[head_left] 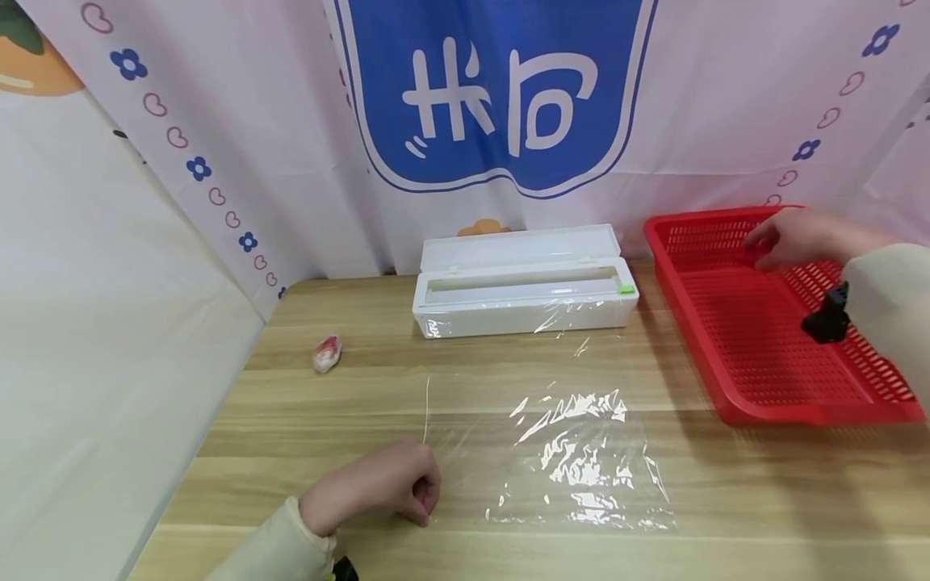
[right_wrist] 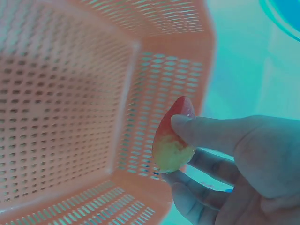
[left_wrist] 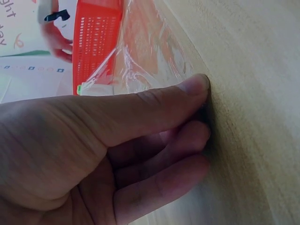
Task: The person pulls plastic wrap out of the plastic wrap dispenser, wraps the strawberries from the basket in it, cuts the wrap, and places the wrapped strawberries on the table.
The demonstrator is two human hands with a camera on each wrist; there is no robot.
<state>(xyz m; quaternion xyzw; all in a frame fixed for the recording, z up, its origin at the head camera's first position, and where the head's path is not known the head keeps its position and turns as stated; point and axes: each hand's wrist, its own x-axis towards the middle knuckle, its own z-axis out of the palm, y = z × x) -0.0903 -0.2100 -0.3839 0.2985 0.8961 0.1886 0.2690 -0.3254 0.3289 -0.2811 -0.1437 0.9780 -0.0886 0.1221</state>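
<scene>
At the far right corner of a wooden table [head_left: 349, 436], a person's right hand [right_wrist: 262, 154] grasps a red-and-yellow fruit [right_wrist: 171, 136] between thumb and fingers, by the far wall of a red basket [head_left: 686, 323]. The forearm crosses above the basket's right edge, fingertips turned left; in the right wrist view the fruit's long axis runs nearly upright, its narrow end on top, the thumb across its side. How high it sits above the basket's floor cannot be told.

Between the hands, clear film [head_left: 581, 460] lies flat near the table's front edge. The fruit is to its right and farther back, with the basket's left wall between them. Far nearer the film is the left hand [head_left: 385, 484], fingers curled, thumb low to the wood, apparently pinching the sheet's front left corner.

Behind the film, a white box [head_left: 523, 321] stands lid-up by the table's back edge. Toward the left edge sits a small red-and-white lump [head_left: 327, 353].
</scene>
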